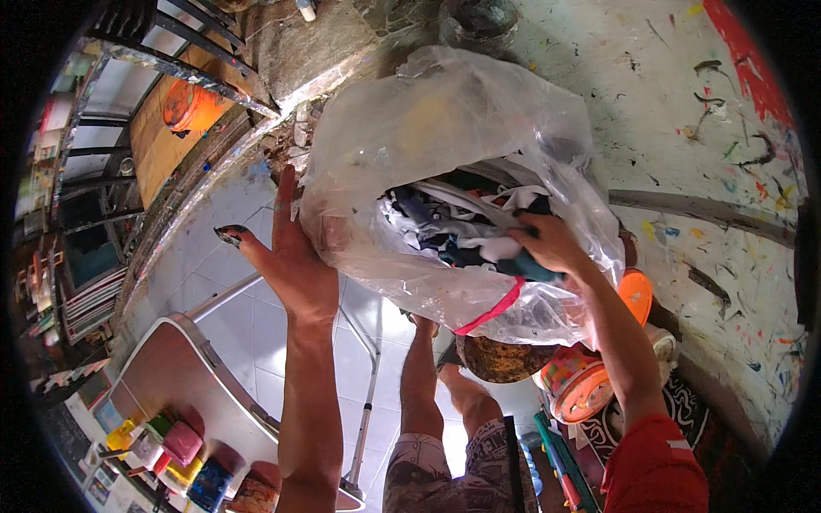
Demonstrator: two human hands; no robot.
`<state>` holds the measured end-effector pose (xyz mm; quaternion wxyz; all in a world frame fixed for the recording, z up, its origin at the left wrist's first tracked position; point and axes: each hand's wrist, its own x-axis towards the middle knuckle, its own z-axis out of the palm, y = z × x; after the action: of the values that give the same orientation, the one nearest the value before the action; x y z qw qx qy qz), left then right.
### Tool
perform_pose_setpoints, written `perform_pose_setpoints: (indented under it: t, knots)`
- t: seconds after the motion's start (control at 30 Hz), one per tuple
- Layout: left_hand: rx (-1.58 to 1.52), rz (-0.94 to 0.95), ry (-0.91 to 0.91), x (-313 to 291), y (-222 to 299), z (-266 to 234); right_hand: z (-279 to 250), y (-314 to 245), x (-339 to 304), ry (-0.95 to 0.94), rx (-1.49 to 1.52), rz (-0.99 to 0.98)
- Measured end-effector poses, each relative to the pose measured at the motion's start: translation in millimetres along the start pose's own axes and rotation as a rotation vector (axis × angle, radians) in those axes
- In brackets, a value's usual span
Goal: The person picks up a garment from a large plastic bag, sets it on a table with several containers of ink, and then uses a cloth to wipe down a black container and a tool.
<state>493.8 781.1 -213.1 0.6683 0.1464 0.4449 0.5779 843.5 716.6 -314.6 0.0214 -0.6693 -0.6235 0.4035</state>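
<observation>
A large clear plastic bag (445, 111) stands in front of me with its mouth open, full of crumpled cloths (453, 227) in white, black, grey and dark green. My right hand (550, 244) reaches into the mouth, its fingers closed on a pale cloth (505, 248) among the others. Against the bag's left side rests my left hand (299, 269), thumb and a finger stretched apart; the other fingers are hidden by the bag. Dark paint covers the tip of its thumb. A pink-red strip (492, 309) lies along the bag's near edge.
Lower left, a table (162, 363) holds several paint containers (182, 445). Paint buckets (577, 385) stand close to my right forearm. A paint-spattered wall (684, 128) rises at the right. A dark bucket (479, 26) is behind the bag, and an orange bucket (192, 107) sits far left.
</observation>
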Motion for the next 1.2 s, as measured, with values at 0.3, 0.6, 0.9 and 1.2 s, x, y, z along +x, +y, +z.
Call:
perform_pose_setpoints:
  t: [0.3, 0.6, 0.9, 1.2]
  knots:
    - [0.144, 0.05, -0.035, -2.9, -10.9, 12.8, -101.1, 31.2, -166.0, 0.591, -0.013, 0.408]
    - [0.126, 0.022, -0.123, 7.8, -5.5, 35.3, -21.8, -21.7, -80.0, 0.035, -0.618, -0.019]
    - [0.153, 0.129, -0.216, 16.0, -2.4, 30.2, 60.6, -123.6, 162.0, 0.002, -0.583, -0.219]
    - [0.298, 0.18, -0.175, 20.9, -2.5, 15.3, 165.9, -44.9, 253.1, -0.084, -0.484, 0.088]
